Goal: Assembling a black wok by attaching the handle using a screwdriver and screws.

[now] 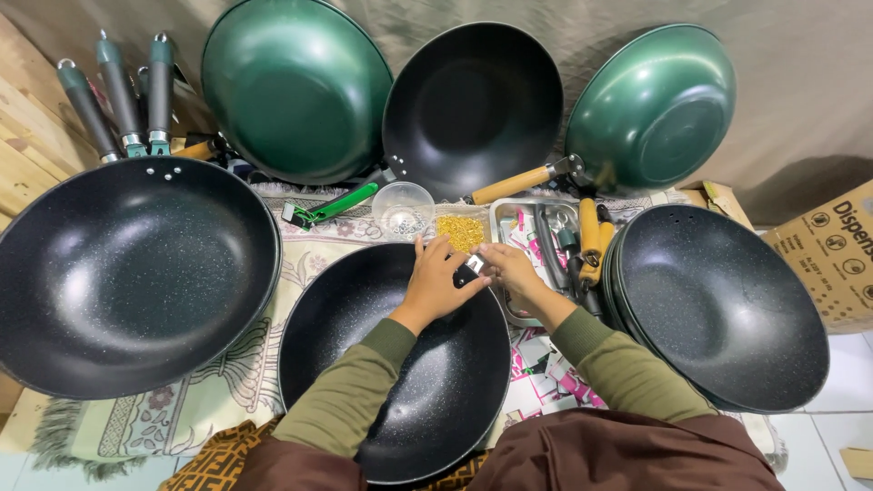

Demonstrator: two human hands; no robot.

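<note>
Carefully, both hands pinch the small metal bracket (472,268) at the black wok (400,364) rim: left hand (436,282), right hand (511,271); press it flush.

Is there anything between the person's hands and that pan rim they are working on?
Nothing visible. Both the left hand and the right hand already rest at the far rim of the black pan, meeting around a small dark and silver fitting there.
</note>
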